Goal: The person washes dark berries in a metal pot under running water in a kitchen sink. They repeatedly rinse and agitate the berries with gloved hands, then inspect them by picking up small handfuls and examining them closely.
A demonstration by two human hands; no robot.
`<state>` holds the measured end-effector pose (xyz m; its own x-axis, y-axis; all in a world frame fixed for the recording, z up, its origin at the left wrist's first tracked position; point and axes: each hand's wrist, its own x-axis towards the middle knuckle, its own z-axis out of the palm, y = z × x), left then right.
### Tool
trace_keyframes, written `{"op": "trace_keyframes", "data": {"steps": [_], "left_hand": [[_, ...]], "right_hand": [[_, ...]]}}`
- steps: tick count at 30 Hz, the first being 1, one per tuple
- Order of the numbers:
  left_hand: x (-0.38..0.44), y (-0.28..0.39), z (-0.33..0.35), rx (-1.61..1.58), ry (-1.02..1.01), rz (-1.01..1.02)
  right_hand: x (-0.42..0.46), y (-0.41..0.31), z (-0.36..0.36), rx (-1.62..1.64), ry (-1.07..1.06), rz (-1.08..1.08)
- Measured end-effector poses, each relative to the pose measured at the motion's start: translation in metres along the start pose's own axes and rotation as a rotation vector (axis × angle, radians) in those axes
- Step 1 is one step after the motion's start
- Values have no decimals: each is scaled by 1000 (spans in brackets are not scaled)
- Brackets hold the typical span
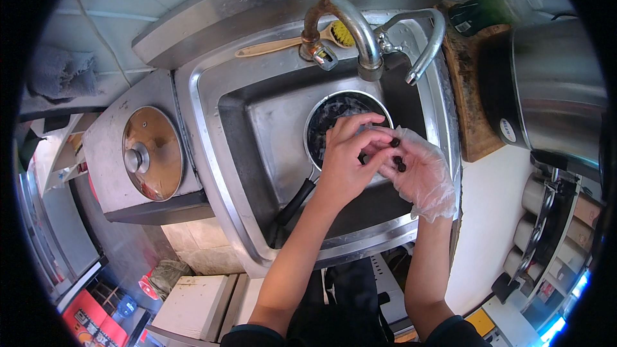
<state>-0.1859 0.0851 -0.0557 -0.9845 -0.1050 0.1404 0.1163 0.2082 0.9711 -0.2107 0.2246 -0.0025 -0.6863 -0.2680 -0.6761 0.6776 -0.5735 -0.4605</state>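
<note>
Over a stainless steel sink point(279, 120), my right hand point(424, 173) wears a clear plastic glove, palm turned up, with a few small dark round pieces point(399, 163) lying on its fingers and palm. My bare left hand point(351, 154) reaches across to it, thumb and fingertips closed around another small dark piece point(395, 142). Beneath both hands, a dark-lined pan point(320, 125) stands in the basin, holding liquid and dark contents that are partly hidden. Its black handle point(295, 201) points toward the lower left.
A rusty faucet point(344, 7) and a smaller curved tap point(434, 43) arch over the basin. Behind them lies a wooden-handled brush point(274, 47). A glass lid point(154, 154) rests on the left counter. At right, a large metal pot point(559, 91) stands on a wooden board point(475, 140).
</note>
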Motion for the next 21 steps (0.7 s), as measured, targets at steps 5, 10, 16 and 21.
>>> {"op": "trace_keyframes", "data": {"steps": [5, 10, 16, 21], "left_hand": [[0, 1, 4, -34, -11, -12], [1, 0, 4, -49, -35, -5], [5, 3, 1, -30, -71, 37], [6, 2, 1, -33, -83, 45]], "right_hand": [[-2, 0, -2, -100, 45, -17], [-5, -1, 2, -155, 90, -45], [-6, -7, 3, -92, 73, 7], [-5, -6, 1, -73, 74, -12]]}}
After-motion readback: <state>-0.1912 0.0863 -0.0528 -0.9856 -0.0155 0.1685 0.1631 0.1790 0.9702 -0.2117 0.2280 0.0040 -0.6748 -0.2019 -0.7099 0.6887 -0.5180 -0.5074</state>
